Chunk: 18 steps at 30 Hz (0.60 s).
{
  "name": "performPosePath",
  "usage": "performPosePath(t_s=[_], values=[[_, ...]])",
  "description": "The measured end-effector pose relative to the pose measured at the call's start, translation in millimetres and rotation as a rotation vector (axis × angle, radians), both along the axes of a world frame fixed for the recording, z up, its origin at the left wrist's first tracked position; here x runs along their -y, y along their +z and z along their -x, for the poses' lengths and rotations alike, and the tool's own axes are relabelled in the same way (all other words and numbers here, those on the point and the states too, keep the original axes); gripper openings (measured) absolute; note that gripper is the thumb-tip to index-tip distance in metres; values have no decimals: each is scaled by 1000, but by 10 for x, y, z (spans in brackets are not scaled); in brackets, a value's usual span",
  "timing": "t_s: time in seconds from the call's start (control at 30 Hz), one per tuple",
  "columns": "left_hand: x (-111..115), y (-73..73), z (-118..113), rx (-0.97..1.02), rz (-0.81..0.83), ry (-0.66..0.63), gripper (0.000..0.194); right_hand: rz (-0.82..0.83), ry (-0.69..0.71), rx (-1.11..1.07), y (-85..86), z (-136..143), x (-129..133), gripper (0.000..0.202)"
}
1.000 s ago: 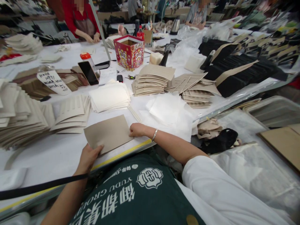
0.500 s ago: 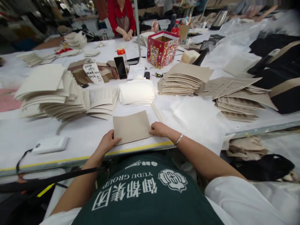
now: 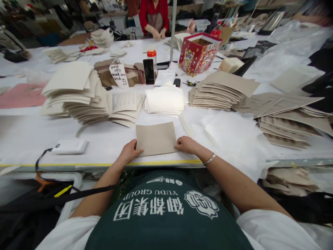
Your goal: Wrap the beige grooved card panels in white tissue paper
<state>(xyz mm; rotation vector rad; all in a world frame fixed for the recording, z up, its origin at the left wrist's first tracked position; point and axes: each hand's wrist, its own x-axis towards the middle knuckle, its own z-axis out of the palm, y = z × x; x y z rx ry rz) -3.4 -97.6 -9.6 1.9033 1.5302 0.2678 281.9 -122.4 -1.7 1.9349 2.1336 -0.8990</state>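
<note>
A flat beige rectangular panel (image 3: 156, 139), fabric or leather by its look, lies at the front edge of the white-covered table. My left hand (image 3: 129, 151) pinches its lower left corner, thumb on top. At the opposite side, my right hand (image 3: 186, 144) grips the lower right corner with the fingers curled in. Just behind the panel sits a stack of folded white sheets (image 3: 164, 100). A narrow pale strip (image 3: 185, 125) lies near my right hand. Thin white sheets (image 3: 234, 135) spread out farther right.
Cream panels (image 3: 75, 86) are piled on the left, beige panels (image 3: 218, 91) on the right. A white device (image 3: 70, 146) with a black strap lies at front left. Behind stand a phone (image 3: 148, 71), a red box (image 3: 199, 52) and a pole (image 3: 173, 31). A person in red (image 3: 155, 21) works opposite.
The camera view has swung a little to the right and back, so the table's contents appear shifted. Both hands keep hold of the beige panel, which now lies squarer to the table edge.
</note>
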Motion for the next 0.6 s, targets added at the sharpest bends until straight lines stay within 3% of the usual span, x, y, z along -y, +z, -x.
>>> performPosePath(t_s=[0.33, 0.4, 0.5, 0.6], values=[[98, 50, -47, -312, -123, -103, 24, -1, -3, 35, 1, 10, -7, 22], [123, 49, -9, -314, -255, -139, 35, -7, 2, 35, 11, 10, -12, 22], [169, 49, -35, -291, -599, -152, 55, -21, -3, 46, 15, 9, -30, 22], [250, -4, -256, -182, -764, -322, 51, -28, -29, 49, 6, 32, -21, 24]])
